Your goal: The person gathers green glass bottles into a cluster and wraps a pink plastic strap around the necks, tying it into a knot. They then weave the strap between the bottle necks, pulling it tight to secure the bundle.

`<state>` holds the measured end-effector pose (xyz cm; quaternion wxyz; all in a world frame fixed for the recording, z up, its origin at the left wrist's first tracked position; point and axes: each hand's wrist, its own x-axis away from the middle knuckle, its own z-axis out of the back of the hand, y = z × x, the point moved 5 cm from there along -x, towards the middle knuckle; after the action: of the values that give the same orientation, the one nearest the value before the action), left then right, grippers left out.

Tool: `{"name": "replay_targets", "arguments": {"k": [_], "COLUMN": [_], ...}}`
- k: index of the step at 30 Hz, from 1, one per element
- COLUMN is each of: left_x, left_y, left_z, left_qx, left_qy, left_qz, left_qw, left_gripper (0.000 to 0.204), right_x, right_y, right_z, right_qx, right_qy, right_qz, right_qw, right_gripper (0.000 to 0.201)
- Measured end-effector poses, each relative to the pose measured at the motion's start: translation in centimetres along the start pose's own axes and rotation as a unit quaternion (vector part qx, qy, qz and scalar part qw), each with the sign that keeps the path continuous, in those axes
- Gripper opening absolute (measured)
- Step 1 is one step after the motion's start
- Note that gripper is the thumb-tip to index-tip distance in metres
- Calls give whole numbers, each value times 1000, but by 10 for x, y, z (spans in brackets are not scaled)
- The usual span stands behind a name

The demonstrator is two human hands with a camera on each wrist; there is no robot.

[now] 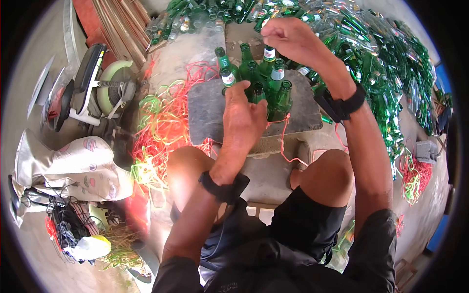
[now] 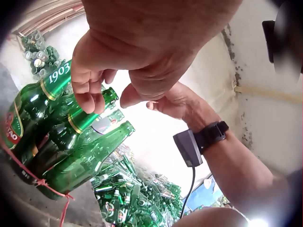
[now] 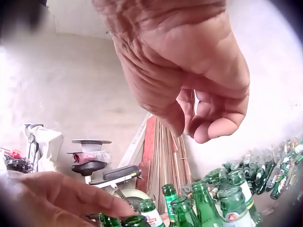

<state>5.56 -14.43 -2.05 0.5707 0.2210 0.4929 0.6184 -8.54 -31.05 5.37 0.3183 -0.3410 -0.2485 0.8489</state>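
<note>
A bundle of green glass beer bottles point(image 1: 283, 97) stands upright on a dark slab point(image 1: 205, 110) in front of the knees. Red string point(image 2: 42, 182) runs around the bottles, knotted at the near side, with a loose end hanging down. My left hand point(image 1: 242, 119) is at the near-left bottle necks, fingers loosely bent and thumb apart; in the left wrist view its fingertips overlap a neck with green-and-gold foil point(image 2: 84, 118). My right hand point(image 3: 189, 80) is raised above the far bottles, its fingers loosely curled with nothing seen between them.
A large heap of green bottles point(image 1: 351, 29) lies behind and to the right. Tangled red and green strapping point(image 1: 161, 122) covers the floor at left. Farther left stand an electric scooter point(image 1: 90, 83) and a pale covered seat point(image 1: 88, 166). Wooden strips point(image 1: 122, 24) lean behind.
</note>
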Motion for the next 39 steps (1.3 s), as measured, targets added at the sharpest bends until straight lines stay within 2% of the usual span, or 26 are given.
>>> {"name": "replay_targets", "arguments": {"k": [2, 3, 4, 6, 7, 10, 12, 13, 16, 17, 21, 23, 26, 29, 32, 34, 39], "left_x": [-6, -8, -9, -12, -12, -9, -6, -5, -5, -5, -3, -2, -1, -1, 0, 2, 4], "left_y": [-4, -8, -9, -15, -20, -33, -36, -34, -29, -29, -22, -20, -20, -18, -13, -16, -17], "left_z": [-4, -7, -12, -20, -23, -33, -38, -38, -39, -41, -38, -38, -38, -36, -34, -36, -37], "left_qx": [-5, -3, -2, 2, -15, -12, 13, 21, -4, -21, -28, -22, -16, -10, -18, -27, -31], "left_qy": [12, 15, 2, -8, -5, -7, 23, 17, 32, -11, -3, -27, -26, -30, -50, -51, -51], "left_qz": [-20, -17, -18, -17, -11, 10, -22, 0, 13, 32, 12, 24, 20, 13, 33, 30, 22], "left_qw": [1000, 1000, 1000, 1000, 1000, 1000, 999, 1000, 999, 999, 1000, 999, 999, 999, 998, 998, 998], "left_gripper": [51, 51, 50, 50, 49, 46, 45, 40, 35, 38, 35, 34, 33, 33, 33, 32, 32], "right_x": [-16, -21, -26, -36, -37, -39, -45, -47, -53, -56, -62, -63, -64, -66, -64, -65, -65], "right_y": [-3, 0, 1, 2, 3, 6, 14, 21, 39, 42, 44, 40, 42, 44, 49, 48, 54], "right_z": [-13, -22, -29, -46, -54, -73, -81, -86, -98, -99, -101, -102, -103, -102, -102, -104, -105], "right_qx": [28, 22, 22, 187, 222, 296, 309, 322, 299, 298, 321, 331, 336, 342, 345, 331, 322], "right_qy": [5, -17, -22, -44, -61, -90, -114, -136, -150, -154, -206, -224, -255, -239, -227, -197, -179], "right_qz": [13, -16, -16, 27, 20, 34, 27, 19, 21, 24, 7, 3, -40, -65, -43, 5, 23], "right_qw": [1000, 999, 999, 981, 973, 950, 944, 937, 942, 942, 925, 917, 906, 907, 910, 923, 929], "right_gripper": [22, 30, 30, 36, 41, 42, 42, 43, 42, 42, 40, 39, 39, 38, 37, 37, 36]}}
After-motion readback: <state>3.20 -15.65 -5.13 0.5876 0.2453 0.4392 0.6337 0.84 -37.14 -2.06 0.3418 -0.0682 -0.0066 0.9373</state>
